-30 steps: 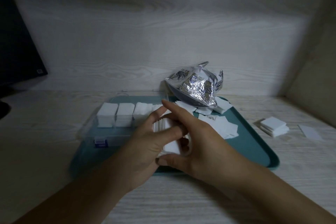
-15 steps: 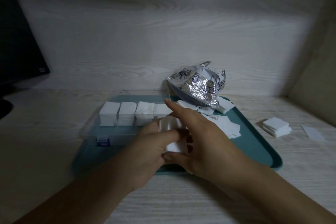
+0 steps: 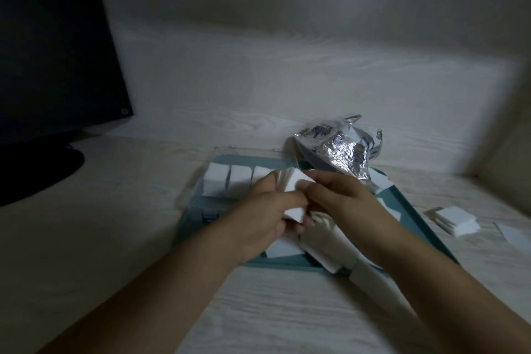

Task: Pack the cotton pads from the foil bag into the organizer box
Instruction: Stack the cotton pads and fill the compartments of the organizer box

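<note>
Both hands meet over the teal tray middle: left hand and right hand grip one stack of cotton pads between curled fingers. Organizer box at tray's left side, far compartments filled. Foil bag at tray's far edge. Loose pads along near edge.

Both forearms are bare to the frame's edge, with no sleeve in view. The left hand and right hand wear nothing.
</note>
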